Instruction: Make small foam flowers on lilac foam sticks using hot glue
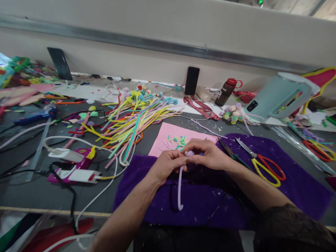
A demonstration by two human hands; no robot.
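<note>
Two bare hands meet over a purple fuzzy cloth on the grey worktable. The left hand and right hand both pinch the top of a pale lilac pipe cleaner, fingertips closed tight on its curled, fluffy upper end. Its thin stem hangs straight down over the cloth, hooking slightly at the bottom. Yellow-and-red-handled scissors lie just to the right.
</note>
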